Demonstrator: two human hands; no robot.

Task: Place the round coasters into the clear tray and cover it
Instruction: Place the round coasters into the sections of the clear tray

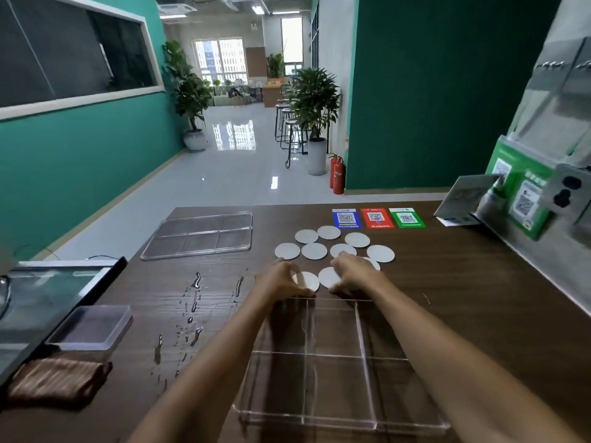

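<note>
Head camera view: on a dark wooden counter (447, 282), a clear flat plastic lid (200, 235) lies far left; the left hand (281, 281) pinches one round white coaster (308, 280), the right hand (355, 276) another (327, 276), just beyond the empty clear divided tray (335, 362); more coasters (380, 253) lie behind.

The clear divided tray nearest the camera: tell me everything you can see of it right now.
The clear divided tray looks like transparent acrylic, low-walled and rectangular, with inner partitions forming a grid of compartments. It lies flat on the dark wooden table, close to the person. Every visible compartment is empty; the wood shows through. Both forearms pass above it, and the left hand and right hand are at or just beyond its far edge, on the round white coasters. It has no cover on.
</note>
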